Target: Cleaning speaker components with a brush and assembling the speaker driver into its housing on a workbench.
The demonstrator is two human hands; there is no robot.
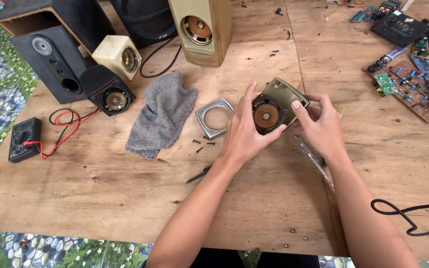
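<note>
Plywood table (125, 198), worn, scuffed, seams showing between boards. Both hands meet above its middle on a small speaker panel (279, 101): flat olive-gold plate w/ rounded corners, tilted up off the wood, and a round driver (265, 115) set in it, black rim, copper-orange cone.

Left hand (242, 131) cups the driver side from the left; fingers partly curled round the black rim, thumb up along the panel's top edge. Right hand (321, 126) pinches the panel's right edge, thumb on the front face, fingers tucked behind. Both closed on the panel, not flat open.

Just left of the hands: square silver metal bezel (214, 118) w/ round hole, lying flat; a few dark screws (203, 144) loose beside it. Grey fuzzy cloth (162, 116) crumpled further left. Slim clear-handled screwdriver (314, 160) lies under the right wrist; another dark tool (197, 174) near the left forearm.

Far left: black multimeter (24, 139) w/ red and black leads. Back edge: boxy speakers, incl. black cabinet (50, 62), cream cube speaker (118, 55), tall beige wood-look one (202, 30), small black one (107, 89) lying on its side. Right: pile of brown and green circuit boards (413, 82). Black cable (413, 216) loops in at lower right.
</note>
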